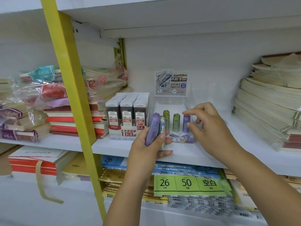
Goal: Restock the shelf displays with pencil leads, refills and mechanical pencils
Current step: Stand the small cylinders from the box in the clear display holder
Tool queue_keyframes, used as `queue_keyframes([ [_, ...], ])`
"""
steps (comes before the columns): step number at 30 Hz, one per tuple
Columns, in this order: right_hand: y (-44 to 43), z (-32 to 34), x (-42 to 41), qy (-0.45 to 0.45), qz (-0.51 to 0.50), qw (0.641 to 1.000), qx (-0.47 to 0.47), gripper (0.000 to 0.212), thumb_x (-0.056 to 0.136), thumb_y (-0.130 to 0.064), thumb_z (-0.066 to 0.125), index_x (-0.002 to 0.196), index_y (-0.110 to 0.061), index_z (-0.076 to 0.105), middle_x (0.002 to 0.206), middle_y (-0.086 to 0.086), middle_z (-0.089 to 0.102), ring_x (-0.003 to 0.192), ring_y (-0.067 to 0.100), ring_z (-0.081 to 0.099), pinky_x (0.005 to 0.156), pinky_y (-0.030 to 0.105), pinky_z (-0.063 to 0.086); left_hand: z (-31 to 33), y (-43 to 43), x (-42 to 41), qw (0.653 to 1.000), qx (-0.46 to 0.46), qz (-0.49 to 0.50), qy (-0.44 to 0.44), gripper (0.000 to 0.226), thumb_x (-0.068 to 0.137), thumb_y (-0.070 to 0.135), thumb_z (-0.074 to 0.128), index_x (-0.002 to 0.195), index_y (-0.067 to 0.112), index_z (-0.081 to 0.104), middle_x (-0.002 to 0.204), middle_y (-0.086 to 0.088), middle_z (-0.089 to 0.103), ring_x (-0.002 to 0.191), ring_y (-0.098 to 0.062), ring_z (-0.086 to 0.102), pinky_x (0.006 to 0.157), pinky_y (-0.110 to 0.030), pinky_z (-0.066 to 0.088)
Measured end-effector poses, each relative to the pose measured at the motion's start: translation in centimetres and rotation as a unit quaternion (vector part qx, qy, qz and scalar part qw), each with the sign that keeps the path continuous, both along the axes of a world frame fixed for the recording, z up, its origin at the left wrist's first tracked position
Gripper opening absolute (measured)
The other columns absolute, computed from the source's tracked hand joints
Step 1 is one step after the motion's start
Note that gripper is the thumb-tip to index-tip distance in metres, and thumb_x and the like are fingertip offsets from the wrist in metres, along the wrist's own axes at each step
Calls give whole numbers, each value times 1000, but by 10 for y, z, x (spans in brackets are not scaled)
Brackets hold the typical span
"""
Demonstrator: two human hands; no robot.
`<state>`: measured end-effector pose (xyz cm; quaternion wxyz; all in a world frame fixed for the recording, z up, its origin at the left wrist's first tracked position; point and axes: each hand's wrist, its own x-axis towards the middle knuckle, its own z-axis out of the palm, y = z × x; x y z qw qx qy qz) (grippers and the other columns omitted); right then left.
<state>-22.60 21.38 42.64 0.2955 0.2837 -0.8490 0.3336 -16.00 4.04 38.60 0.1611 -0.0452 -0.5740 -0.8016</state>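
- At the front edge of the white shelf, the left hand is curled round a held purple tube of leads. The thumb presses across its lower part, and the tube tilts with its cap up and to the right.
- Behind it, the same hand also grips a green-and-white tube, roughly upright and mostly hidden by the thumb and the purple one.
- To the right, the right hand reaches into the clear display tray. Its forefinger lies on the cap of a standing purple tube and its thumb touches the side, so the tube is pinched. The other fingers curl loosely behind.
- That standing purple tube is upright at the right side of the tray. A green tube stands just beside it on the left, and a pair of green tubes stands further left, one behind the other.
- A printed header card rises at the back of the tray.
- Just left of the tray sits a box of 0.5 HB leads, packed with three rows of dark cases.
- A yellow upright slants across the left of the view, with wrapped notebook stacks on the shelf behind it.
- A tall pile of pale notebooks stands at the far right of the same shelf.
- On the level below lie packs of loose-leaf paper. The top green label reads 26 and 50.
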Motion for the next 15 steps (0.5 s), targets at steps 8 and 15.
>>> queue_keyframes([
  [8, -12, 20, 28, -143, 152, 970, -126, 26, 90, -26, 63, 113, -39, 67, 94, -10, 65, 83, -5, 58, 73, 7, 40, 24, 3, 11, 991, -17, -136, -2, 26, 85, 27, 70, 111, 25, 73, 112, -8, 75, 103, -24, 72, 70, -24, 59],
  [15, -14, 25, 25, -222, 221, 915, -255, 26, 92, -9, 60, 110, -27, 64, 99, -1, 74, 91, 15, 70, 71, 17, 55, 20, -4, 6, 986, -8, -167, -5, 35, 87, 26, 68, 121, 19, 63, 113, -9, 75, 105, -27, 72, 71, -24, 60],
])
